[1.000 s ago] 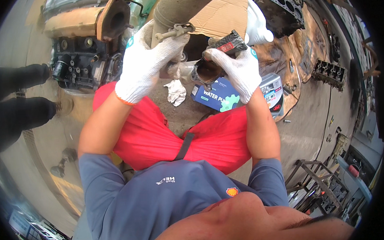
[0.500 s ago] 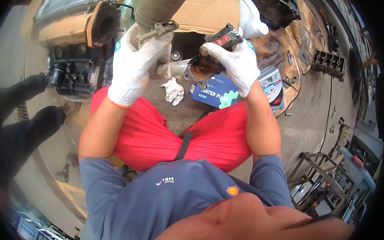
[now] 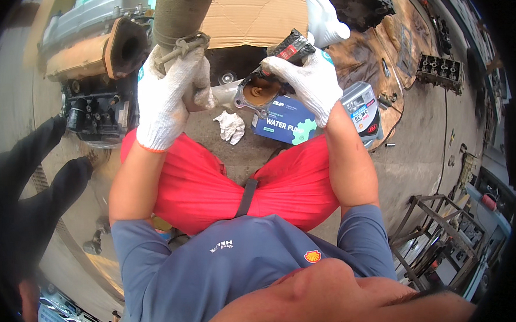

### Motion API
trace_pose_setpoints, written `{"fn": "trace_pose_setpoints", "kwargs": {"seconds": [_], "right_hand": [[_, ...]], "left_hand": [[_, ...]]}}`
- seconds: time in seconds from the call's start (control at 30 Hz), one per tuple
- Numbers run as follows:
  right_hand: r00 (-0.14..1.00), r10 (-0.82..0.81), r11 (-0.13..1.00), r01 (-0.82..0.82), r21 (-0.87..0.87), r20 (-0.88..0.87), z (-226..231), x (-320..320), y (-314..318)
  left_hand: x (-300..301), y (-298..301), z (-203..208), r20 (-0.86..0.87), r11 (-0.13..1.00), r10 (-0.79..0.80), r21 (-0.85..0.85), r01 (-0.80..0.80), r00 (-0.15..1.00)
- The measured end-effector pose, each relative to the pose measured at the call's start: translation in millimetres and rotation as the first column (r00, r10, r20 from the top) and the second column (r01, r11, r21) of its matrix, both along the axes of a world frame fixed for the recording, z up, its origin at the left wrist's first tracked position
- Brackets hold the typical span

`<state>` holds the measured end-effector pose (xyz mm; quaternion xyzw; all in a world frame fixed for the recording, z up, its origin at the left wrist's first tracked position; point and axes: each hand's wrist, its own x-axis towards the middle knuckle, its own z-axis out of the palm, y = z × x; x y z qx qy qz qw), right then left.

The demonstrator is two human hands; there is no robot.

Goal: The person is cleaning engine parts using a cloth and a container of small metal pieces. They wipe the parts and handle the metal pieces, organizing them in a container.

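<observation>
My left hand (image 3: 164, 104), in a white knit glove, is closed round the end of a thick grey hose (image 3: 183, 13), just under its metal clamp (image 3: 183, 48). From beside that hand a pale metal pipe (image 3: 226, 94) runs right to a flanged metal housing (image 3: 260, 92), brown inside. My right hand (image 3: 312, 79), also gloved, pinches a crumpled black squeeze tube (image 3: 294, 45) with a red patch. The tube sits at the housing's upper right rim; its tip is hidden, so I cannot tell whether it touches. The fingers of my right hand partly cover the housing's right side.
Below the housing lie a dark blue box (image 3: 282, 125) and a crumpled white rag (image 3: 231, 126). A grey oil jug (image 3: 362, 112) stands to the right, a white jug (image 3: 326, 23) behind. Engine parts (image 3: 101, 114) are at left, an engine block (image 3: 358, 4) at far right. Another person's dark-clothed legs (image 3: 42, 172) show at left.
The hose, clamp and both hands have shifted left in the picture, as has most of the background. The housing's brown inside shows more fully. Both hands keep their hold.
</observation>
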<state>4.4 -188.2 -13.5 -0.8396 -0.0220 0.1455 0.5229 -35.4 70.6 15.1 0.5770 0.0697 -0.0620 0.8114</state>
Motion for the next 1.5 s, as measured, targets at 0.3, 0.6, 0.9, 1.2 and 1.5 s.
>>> {"fn": "trace_pose_setpoints", "kwargs": {"seconds": [0.3,0.6,0.9,1.2,1.5], "right_hand": [[1.0,-0.028,1.0,0.028,-0.009,-0.011,-8.3,-0.5,-10.9],[0.996,-0.054,0.999,0.054,0.002,-0.074,0.2,0.1,-15.6],[0.995,-0.097,0.992,0.099,0.076,-0.024,-7.2,2.2,-23.7],[0.995,-0.104,0.994,0.104,0.039,-0.007,-11.1,1.7,-31.4],[0.993,-0.111,0.993,0.113,0.039,-0.034,1.8,-2.9,-25.3]], "left_hand": [[3.8,-0.2,0.7,0.061,1.0,-0.006,-0.028,0.008,0.998],[3.8,-2.3,-1.8,0.089,0.999,0.036,-0.026,-0.034,0.995],[3.4,-5.8,3.2,0.075,0.997,0.018,-0.081,-0.012,0.997],[6.6,-3.6,-2.8,0.103,0.995,0.031,-0.097,-0.021,0.994],[12.0,-4.3,-5.7,0.094,0.993,0.119,-0.022,-0.117,0.988]]}}
